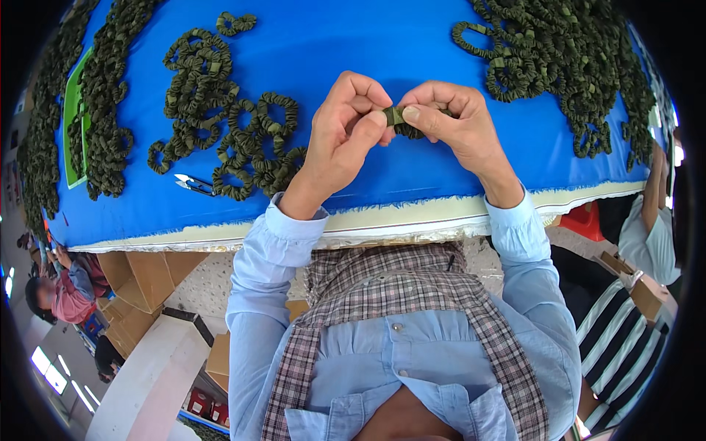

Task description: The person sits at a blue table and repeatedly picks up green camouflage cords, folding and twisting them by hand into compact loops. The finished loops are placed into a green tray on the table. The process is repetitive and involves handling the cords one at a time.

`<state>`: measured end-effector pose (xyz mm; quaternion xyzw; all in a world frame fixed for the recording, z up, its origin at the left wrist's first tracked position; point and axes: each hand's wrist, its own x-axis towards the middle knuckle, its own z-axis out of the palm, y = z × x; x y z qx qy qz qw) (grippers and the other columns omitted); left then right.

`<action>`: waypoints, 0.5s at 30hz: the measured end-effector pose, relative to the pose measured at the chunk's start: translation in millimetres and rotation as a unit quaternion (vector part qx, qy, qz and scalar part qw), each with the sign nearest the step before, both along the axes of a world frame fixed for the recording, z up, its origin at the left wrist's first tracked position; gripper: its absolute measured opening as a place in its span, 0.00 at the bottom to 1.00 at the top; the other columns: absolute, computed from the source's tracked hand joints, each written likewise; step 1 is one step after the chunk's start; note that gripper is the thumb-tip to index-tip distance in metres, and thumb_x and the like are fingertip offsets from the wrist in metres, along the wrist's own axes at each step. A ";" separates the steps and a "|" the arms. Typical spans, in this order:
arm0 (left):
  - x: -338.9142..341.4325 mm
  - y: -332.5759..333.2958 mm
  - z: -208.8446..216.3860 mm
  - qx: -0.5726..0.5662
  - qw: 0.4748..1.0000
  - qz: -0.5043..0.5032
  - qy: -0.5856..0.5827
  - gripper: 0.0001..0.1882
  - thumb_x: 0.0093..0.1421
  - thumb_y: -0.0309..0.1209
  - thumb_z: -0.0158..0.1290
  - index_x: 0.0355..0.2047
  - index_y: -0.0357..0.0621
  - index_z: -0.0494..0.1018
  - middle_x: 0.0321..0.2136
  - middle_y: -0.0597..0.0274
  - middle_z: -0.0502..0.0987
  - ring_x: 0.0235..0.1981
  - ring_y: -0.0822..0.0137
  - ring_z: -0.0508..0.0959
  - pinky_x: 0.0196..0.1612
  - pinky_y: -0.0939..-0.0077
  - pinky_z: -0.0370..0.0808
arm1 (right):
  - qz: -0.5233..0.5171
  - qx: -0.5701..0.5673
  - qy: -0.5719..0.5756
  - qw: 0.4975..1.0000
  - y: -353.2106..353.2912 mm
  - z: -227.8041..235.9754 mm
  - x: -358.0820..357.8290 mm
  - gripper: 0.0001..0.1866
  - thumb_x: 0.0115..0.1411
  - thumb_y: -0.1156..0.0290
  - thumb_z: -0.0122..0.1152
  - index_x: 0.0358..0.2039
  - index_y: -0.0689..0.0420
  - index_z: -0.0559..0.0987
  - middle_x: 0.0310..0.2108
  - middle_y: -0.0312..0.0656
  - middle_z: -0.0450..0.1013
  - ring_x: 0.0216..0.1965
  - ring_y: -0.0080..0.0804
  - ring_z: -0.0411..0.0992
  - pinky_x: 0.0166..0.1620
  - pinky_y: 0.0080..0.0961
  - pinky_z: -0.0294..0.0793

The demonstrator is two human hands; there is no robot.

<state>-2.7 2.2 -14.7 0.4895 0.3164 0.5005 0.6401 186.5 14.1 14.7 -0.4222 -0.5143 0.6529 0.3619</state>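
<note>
Above the blue table cover, a dark green scrunchie (pixel 397 117) is held between my two hands. My left hand (pixel 346 128) pinches one side of it with thumb and fingers. On the other side my right hand (pixel 456 125) grips it, thumb pressed on top near a smooth, lighter green section. Part of the ring is hidden behind my fingers. To the left of my left hand lies a loose group of similar scrunchies (pixel 254 140). Small thread snips (pixel 194 184) with dark handles rest below that group.
A large heap of green scrunchies (pixel 551 51) covers the table's right side. More lie at the left, around a bright green tray (pixel 73 125). Cardboard boxes (pixel 151 275) stand below the table edge. Other people (pixel 66 290) sit at left and right.
</note>
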 end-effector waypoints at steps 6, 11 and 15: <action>0.3 5.3 -3.1 -0.061 0.998 -0.013 -0.032 0.04 0.61 0.22 0.48 0.37 0.36 0.66 0.25 0.60 0.77 0.25 0.73 0.77 0.30 0.79 0.76 | -0.070 0.006 0.009 0.998 -2.7 -14.0 -1.6 0.05 0.57 0.72 0.63 0.30 0.60 0.81 0.17 0.27 0.71 0.18 0.08 0.60 0.21 0.11 0.54; 2.6 3.6 1.7 -0.040 0.999 0.012 -0.002 0.03 0.60 0.20 0.50 0.34 0.37 0.68 0.25 0.62 0.76 0.26 0.74 0.78 0.30 0.81 0.77 | -0.080 0.011 0.006 0.997 -4.2 -13.9 -3.1 0.05 0.57 0.72 0.63 0.29 0.60 0.80 0.16 0.26 0.69 0.18 0.08 0.58 0.21 0.11 0.53; 1.7 2.7 2.3 -0.002 0.998 0.026 0.056 0.03 0.59 0.18 0.51 0.33 0.38 0.70 0.25 0.63 0.76 0.26 0.75 0.78 0.30 0.82 0.77 | -0.081 0.027 0.029 0.996 -5.7 -9.6 -6.3 0.04 0.56 0.73 0.62 0.28 0.60 0.80 0.18 0.27 0.70 0.19 0.09 0.60 0.22 0.12 0.56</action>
